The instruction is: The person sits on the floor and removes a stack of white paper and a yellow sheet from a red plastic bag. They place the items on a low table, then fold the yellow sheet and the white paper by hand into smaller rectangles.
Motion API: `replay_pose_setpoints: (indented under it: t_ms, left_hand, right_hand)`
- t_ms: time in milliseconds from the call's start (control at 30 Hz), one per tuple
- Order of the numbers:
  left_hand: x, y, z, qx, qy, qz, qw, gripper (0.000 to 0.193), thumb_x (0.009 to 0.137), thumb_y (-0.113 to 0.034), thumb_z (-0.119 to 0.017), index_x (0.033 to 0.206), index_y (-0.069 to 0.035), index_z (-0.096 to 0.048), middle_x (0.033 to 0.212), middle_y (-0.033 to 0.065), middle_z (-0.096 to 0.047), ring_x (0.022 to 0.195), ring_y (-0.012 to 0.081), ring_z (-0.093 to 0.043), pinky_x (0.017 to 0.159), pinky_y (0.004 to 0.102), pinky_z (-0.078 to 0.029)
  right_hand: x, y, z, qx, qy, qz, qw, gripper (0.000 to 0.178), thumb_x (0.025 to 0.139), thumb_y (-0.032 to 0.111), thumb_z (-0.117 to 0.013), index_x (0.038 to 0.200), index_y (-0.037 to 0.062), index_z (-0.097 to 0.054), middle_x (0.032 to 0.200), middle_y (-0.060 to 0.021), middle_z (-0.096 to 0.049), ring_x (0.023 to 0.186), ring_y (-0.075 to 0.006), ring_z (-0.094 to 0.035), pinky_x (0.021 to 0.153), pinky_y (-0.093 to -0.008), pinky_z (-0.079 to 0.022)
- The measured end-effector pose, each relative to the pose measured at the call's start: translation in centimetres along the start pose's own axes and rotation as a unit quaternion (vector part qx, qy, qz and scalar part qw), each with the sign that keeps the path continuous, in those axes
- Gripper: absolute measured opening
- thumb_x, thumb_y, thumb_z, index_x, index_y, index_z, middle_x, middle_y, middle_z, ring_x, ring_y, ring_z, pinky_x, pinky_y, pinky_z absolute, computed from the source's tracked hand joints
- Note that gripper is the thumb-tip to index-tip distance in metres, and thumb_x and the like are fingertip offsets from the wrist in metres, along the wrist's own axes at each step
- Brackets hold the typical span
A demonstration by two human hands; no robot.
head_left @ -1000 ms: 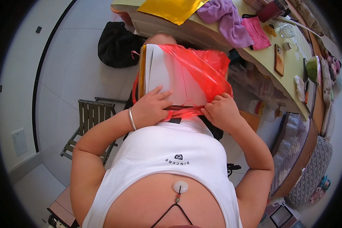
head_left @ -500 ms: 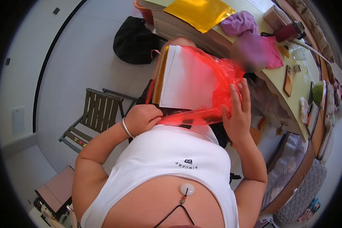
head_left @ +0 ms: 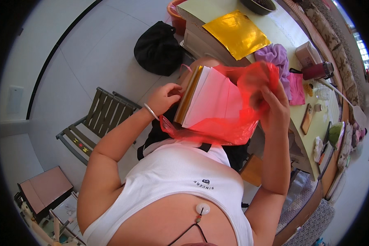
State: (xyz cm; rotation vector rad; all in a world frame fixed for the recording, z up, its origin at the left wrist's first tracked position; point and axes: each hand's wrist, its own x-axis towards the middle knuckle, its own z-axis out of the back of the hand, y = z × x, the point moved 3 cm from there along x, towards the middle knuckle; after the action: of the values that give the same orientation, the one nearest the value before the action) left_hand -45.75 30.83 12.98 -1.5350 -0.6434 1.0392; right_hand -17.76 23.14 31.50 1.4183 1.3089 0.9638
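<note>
On my lap lies a stack of white sheets (head_left: 203,102) with gold layers (head_left: 188,96) along its left side. A thin, see-through red plastic bag (head_left: 221,133) spreads under and around the stack, covering part of its right side. My right hand (head_left: 274,102) grips the bag's raised right part, its fingers partly behind the red film. Beside the stack's left edge is my left hand (head_left: 164,99), its fingers loosely bent and thumb apart, with nothing visible in it. Its fingertips come close to the gold edge; whether they touch is unclear.
A pale table (head_left: 289,35) runs along the right, bearing a gold foil sheet or pouch (head_left: 238,35), a purple cloth (head_left: 274,57), a dark red flask (head_left: 317,71) and a phone (head_left: 307,119). At left are a folding chair (head_left: 104,110) and a black bag (head_left: 158,49) on the floor.
My left hand has let go of the bag's near edge and moved up beside the stack. My right hand has lifted the bag's right side up and outward. The stack has tilted slightly.
</note>
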Motion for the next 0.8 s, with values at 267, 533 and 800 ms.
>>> replay_pose_setpoints:
  t_ms: [267, 533, 800]
  left_hand:
    - [1.5, 0.2, -1.6, 0.056, -0.003, 0.043, 0.998, 0.02, 0.091, -0.01, -0.059, 0.108, -0.001, -0.061, 0.083, 0.0022, -0.061, 0.065, 0.0081, -0.054, 0.055, 0.0224, -0.043]
    - [0.7, -1.3, 0.1, -0.124, 0.019, 0.12, 0.985, 0.01, 0.091, -0.014, -0.062, 0.093, -0.005, -0.065, 0.071, -0.003, -0.058, 0.053, 0.0041, -0.046, 0.045, 0.0194, -0.034]
    - [2.0, -2.3, 1.5, -0.246, 0.019, 0.065, 0.967, 0.013, 0.091, -0.016, -0.064, 0.087, -0.004, -0.063, 0.07, -0.0044, -0.055, 0.051, 0.0016, -0.041, 0.043, 0.0184, -0.03]
  right_hand:
    - [10.0, -8.3, -3.0, -0.419, 0.194, 0.243, 0.853, 0.031, 0.086, 0.011, -0.061, 0.116, 0.0065, -0.063, 0.108, -0.0131, -0.067, 0.094, -0.0252, -0.064, 0.077, -0.0353, -0.049]
    - [11.3, -12.2, -8.8, -0.564, 0.388, 0.249, 0.686, 0.015, 0.08, 0.019, -0.066, 0.084, 0.0048, -0.064, 0.091, -0.0118, -0.064, 0.091, -0.0337, -0.059, 0.083, -0.0425, -0.047]
    - [8.8, -9.3, -6.4, -0.569, 0.285, 0.297, 0.712, 0.014, 0.08, 0.021, -0.068, 0.086, 0.0078, -0.069, 0.089, -0.0075, -0.066, 0.091, -0.0297, -0.06, 0.079, -0.0414, -0.048]
